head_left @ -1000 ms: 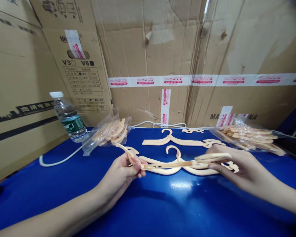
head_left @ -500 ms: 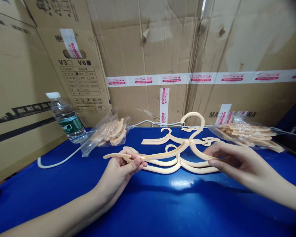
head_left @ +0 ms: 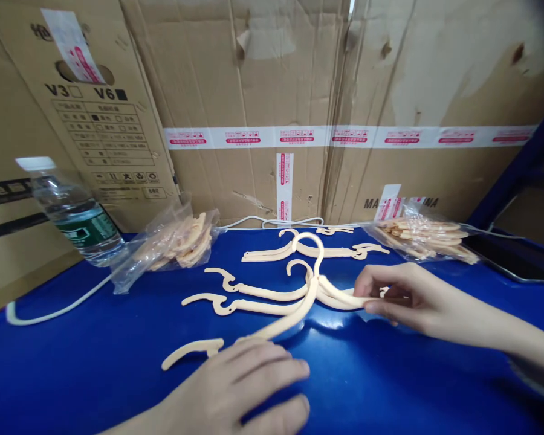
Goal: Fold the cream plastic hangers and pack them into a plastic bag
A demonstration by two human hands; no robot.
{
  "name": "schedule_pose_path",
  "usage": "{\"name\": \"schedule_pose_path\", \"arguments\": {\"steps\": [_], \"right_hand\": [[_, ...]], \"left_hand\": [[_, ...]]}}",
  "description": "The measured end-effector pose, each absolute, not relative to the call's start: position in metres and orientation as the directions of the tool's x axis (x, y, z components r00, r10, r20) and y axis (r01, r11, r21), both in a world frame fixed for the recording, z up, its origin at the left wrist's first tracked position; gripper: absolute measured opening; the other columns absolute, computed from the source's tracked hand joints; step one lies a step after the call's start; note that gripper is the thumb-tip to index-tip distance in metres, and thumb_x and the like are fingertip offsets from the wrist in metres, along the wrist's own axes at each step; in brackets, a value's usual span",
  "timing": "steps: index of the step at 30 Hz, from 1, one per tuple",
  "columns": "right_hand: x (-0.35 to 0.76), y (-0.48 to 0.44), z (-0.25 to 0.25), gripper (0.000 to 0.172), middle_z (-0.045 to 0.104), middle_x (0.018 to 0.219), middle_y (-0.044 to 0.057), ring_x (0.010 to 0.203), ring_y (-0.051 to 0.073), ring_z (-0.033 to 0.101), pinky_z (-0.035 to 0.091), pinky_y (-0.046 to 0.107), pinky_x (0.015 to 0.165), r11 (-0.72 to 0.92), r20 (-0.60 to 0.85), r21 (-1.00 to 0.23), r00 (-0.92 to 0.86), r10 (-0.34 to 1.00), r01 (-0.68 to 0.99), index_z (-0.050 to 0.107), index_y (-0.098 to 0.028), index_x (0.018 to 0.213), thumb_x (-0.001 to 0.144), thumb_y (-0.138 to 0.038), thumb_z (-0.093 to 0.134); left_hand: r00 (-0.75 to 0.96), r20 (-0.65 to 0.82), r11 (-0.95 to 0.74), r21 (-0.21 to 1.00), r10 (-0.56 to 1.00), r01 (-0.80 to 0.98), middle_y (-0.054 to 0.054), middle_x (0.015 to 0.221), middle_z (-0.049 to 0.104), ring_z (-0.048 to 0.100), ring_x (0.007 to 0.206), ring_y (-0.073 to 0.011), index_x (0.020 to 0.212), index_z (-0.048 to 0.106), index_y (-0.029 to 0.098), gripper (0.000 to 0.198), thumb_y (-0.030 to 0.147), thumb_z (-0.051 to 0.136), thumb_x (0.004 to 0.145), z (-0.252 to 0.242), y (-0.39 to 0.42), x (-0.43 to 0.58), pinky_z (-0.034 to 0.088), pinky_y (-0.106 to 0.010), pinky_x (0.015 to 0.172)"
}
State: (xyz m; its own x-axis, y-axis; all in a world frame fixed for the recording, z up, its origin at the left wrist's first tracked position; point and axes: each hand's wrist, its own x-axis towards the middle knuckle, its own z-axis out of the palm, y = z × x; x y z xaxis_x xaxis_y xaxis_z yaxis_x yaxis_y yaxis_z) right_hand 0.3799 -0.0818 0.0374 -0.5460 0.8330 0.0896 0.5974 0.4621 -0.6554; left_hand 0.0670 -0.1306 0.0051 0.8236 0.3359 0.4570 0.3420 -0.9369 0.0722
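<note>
A cream plastic folding hanger (head_left: 316, 257) slants across the middle, its hook pointing up. My right hand (head_left: 403, 299) pinches its right arm between thumb and fingers. At the bottom, my left hand (head_left: 254, 386) has its fingers apart, close over the hanger's left arm; its thumb is hidden, and I cannot tell whether it touches. The curved end piece (head_left: 193, 352) of that arm sticks out left of the hand. Directly behind lie more hangers (head_left: 267, 308) with arms unfolded, partly covered by the nearer one and my right hand.
Farther back on the blue table (head_left: 95, 368) lies another hanger (head_left: 272, 251). A clear bag of hanger parts (head_left: 185, 241) is at left beside a water bottle (head_left: 79, 217). A second bag (head_left: 421, 235) and a dark flat device (head_left: 512, 260) are at right. Cardboard (head_left: 236, 78) walls the back.
The hanger has come down toward the table, its left arm swinging nearer to me. My left hand has moved down and right and spread its fingers. The view has shifted right.
</note>
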Motion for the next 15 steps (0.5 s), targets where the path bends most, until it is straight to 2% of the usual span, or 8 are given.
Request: {"name": "schedule_pose_path", "arguments": {"steps": [4, 6, 8, 11, 13, 15], "right_hand": [[0.381, -0.081, 0.034, 0.004, 0.066, 0.077, 0.000, 0.067, 0.014, 0.059, 0.044, 0.023, 0.059, 0.542, 0.039, -0.476, -0.599, 0.800, 0.693, 0.064, -0.021, 0.082, 0.084, -0.024, 0.063], [0.381, -0.081, 0.034, 0.007, 0.066, 0.081, 0.000, 0.071, 0.014, 0.060, 0.044, 0.023, 0.063, 0.578, 0.042, -0.398, -0.615, 0.787, 0.712, 0.064, -0.021, 0.082, 0.078, -0.015, 0.065], [0.380, -0.080, 0.034, 0.013, 0.064, 0.084, 0.000, 0.075, 0.014, 0.060, 0.043, 0.023, 0.065, 0.603, 0.053, -0.362, -0.631, 0.774, 0.710, 0.064, -0.022, 0.082, 0.076, -0.010, 0.065], [0.379, -0.079, 0.035, 0.012, 0.062, 0.088, 0.001, 0.081, 0.015, 0.059, 0.043, 0.024, 0.069, 0.639, 0.072, -0.339, -0.659, 0.749, 0.690, 0.063, -0.021, 0.081, 0.077, -0.010, 0.065], [0.380, -0.078, 0.034, 0.011, 0.061, 0.088, 0.001, 0.081, 0.016, 0.057, 0.042, 0.024, 0.069, 0.652, 0.074, -0.308, -0.666, 0.743, 0.693, 0.062, -0.021, 0.082, 0.079, -0.011, 0.065], [0.381, -0.077, 0.033, 0.011, 0.060, 0.086, 0.001, 0.078, 0.015, 0.056, 0.040, 0.024, 0.066, 0.645, 0.070, -0.279, -0.655, 0.753, 0.711, 0.061, -0.020, 0.082, 0.080, -0.010, 0.065]], "left_hand": [[0.775, 0.440, -0.870, 0.031, 0.454, 0.492, -0.005, 0.124, 0.068, 0.064, 0.114, -0.0194, 0.114, 0.066, 0.022, 0.025, 0.018, 0.055, 0.092, 0.011, -0.129, 0.063, 0.051, -0.030, 0.100], [0.767, 0.451, -0.864, 0.016, 0.456, 0.503, -0.004, 0.122, 0.070, 0.064, 0.113, -0.0196, 0.112, 0.067, 0.022, 0.025, 0.020, 0.056, 0.090, 0.010, -0.127, 0.062, 0.052, -0.029, 0.098], [0.759, 0.475, -0.861, -0.005, 0.446, 0.509, -0.003, 0.119, 0.071, 0.066, 0.109, -0.0192, 0.110, 0.068, 0.023, 0.024, 0.021, 0.057, 0.089, 0.007, -0.125, 0.063, 0.052, -0.028, 0.097], [0.732, 0.524, -0.856, -0.012, 0.435, 0.517, -0.002, 0.115, 0.073, 0.068, 0.104, -0.0189, 0.108, 0.068, 0.023, 0.023, 0.022, 0.056, 0.088, -0.003, -0.120, 0.064, 0.053, -0.028, 0.093], [0.698, 0.579, -0.857, -0.001, 0.420, 0.516, -0.002, 0.113, 0.073, 0.068, 0.102, -0.0187, 0.107, 0.067, 0.023, 0.023, 0.023, 0.052, 0.089, -0.009, -0.117, 0.064, 0.053, -0.028, 0.092], [0.701, 0.567, -0.847, -0.012, 0.432, 0.532, -0.002, 0.115, 0.072, 0.067, 0.104, -0.0189, 0.109, 0.065, 0.024, 0.024, 0.022, 0.052, 0.088, -0.012, -0.116, 0.063, 0.052, -0.030, 0.095]]}}
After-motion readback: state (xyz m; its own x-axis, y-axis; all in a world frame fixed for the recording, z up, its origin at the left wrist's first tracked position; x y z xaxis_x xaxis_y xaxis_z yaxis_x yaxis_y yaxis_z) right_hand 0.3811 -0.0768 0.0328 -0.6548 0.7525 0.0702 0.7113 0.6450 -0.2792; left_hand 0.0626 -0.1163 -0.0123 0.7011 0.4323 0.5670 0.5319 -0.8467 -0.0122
